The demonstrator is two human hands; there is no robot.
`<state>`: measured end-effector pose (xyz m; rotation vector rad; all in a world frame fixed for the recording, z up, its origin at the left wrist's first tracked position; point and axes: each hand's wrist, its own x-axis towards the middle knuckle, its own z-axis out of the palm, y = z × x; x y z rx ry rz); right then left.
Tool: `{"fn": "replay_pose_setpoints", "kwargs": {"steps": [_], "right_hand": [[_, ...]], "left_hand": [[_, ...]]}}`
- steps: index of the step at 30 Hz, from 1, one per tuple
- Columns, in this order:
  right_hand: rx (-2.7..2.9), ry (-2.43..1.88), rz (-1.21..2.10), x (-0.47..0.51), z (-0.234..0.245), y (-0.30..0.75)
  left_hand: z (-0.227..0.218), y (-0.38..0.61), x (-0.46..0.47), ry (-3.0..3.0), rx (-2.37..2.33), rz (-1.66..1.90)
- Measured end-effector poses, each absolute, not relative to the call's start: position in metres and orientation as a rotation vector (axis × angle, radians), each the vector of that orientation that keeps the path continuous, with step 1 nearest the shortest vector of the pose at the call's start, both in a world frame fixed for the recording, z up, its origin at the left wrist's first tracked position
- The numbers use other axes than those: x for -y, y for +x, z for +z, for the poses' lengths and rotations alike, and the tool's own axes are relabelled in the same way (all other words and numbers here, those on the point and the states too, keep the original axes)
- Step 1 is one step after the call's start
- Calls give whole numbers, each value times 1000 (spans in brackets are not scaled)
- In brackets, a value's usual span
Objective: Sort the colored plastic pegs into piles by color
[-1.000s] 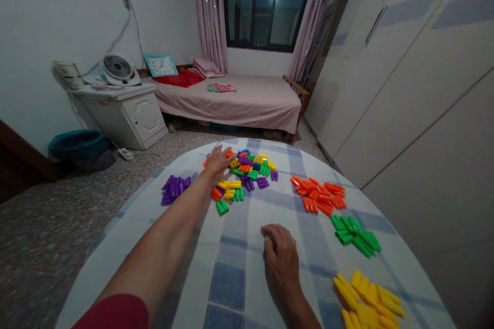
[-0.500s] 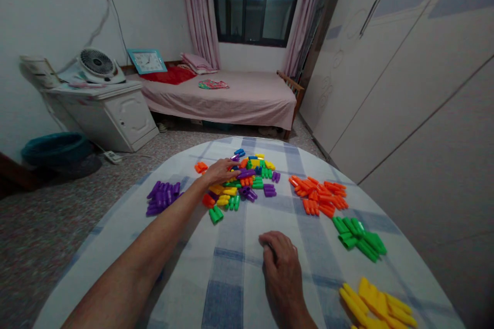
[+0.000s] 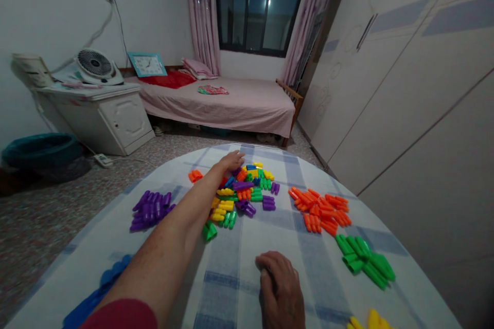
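Note:
My left hand [image 3: 231,160] reaches across the round table to the far side of a mixed pile of coloured plastic pieces [image 3: 243,190]. Its fingers curve down onto the pile; whether they grip a piece is hidden. My right hand [image 3: 280,282] rests near the front of the checked tablecloth [image 3: 239,247], fingers curled into a loose fist; what is inside is hidden. Sorted heaps lie around: purple [image 3: 150,208] on the left, orange [image 3: 322,208] on the right, green [image 3: 366,259] further right, yellow [image 3: 366,321] at the bottom edge, blue [image 3: 96,293] at bottom left.
A lone orange piece [image 3: 195,175] lies left of the pile. Behind the table stand a bed [image 3: 231,100], a white cabinet [image 3: 104,115] with a fan [image 3: 94,66], and a teal basin [image 3: 38,150] on the floor. Wardrobe doors [image 3: 405,87] fill the right.
My left hand has moved from the pile's left side over to its far edge. The camera has tilted down, bringing the blue heap into view. My right hand stays put.

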<state>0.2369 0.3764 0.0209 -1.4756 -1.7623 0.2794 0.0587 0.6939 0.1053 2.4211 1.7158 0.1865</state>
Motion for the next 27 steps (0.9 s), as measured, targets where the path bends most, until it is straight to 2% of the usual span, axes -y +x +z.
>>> {"fn": "replay_pose_setpoints", "kwargs": {"steps": [7,15,20,27], "right_hand": [[1718,-1503,349,-374,33,232],[1701,-1514,424,-376,36,232],[1701,-1525,444,-376,40,232],[1727,-1527,464,-378,38,232]], "left_hand": [[96,52,-671,2485,-1514,103],[117,35,-631,2419,-1413,133],[137,-2,-618,2354,-1704,409],[122,-52,-591,2350,-1879,87]]}}
